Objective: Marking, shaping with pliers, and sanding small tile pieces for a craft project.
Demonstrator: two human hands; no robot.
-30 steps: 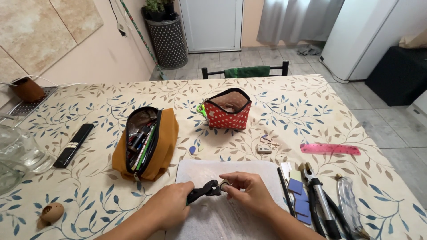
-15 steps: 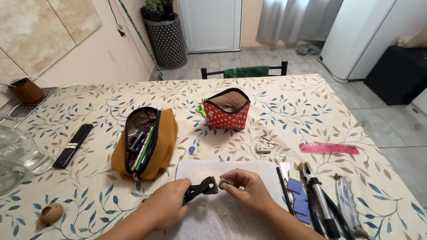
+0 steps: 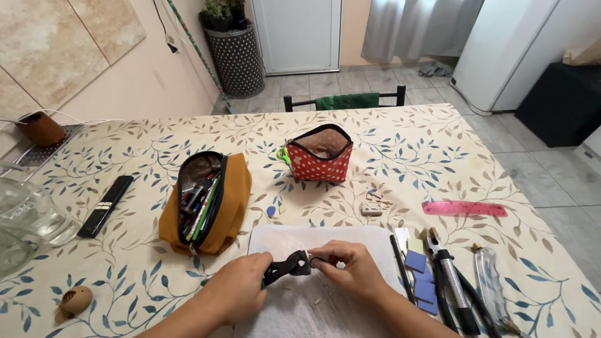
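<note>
Left hand (image 3: 235,294) closed around black-handled metal pliers (image 3: 287,267), right hand (image 3: 350,269) pinching a small wire piece at their tip, above white paper sheet (image 3: 325,241) on desk (image 3: 438,156).

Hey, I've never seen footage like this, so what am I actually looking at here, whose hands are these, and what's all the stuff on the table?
There is no machine here. The picture comes from a camera worn on a person's head, looking down at their own two bare hands over a table with a leaf-patterned tablecloth.

The left hand grips the handles of small black pliers. The right hand pinches something tiny at the pliers' tip; it is too small to identify. Both work above a white sheet.

Around them lie an open mustard pencil case full of pens, an open red dotted pouch, a black remote control, a pink ruler, blue squares and larger hand tools at the right. A clear glass vessel sits at the left edge.
</note>
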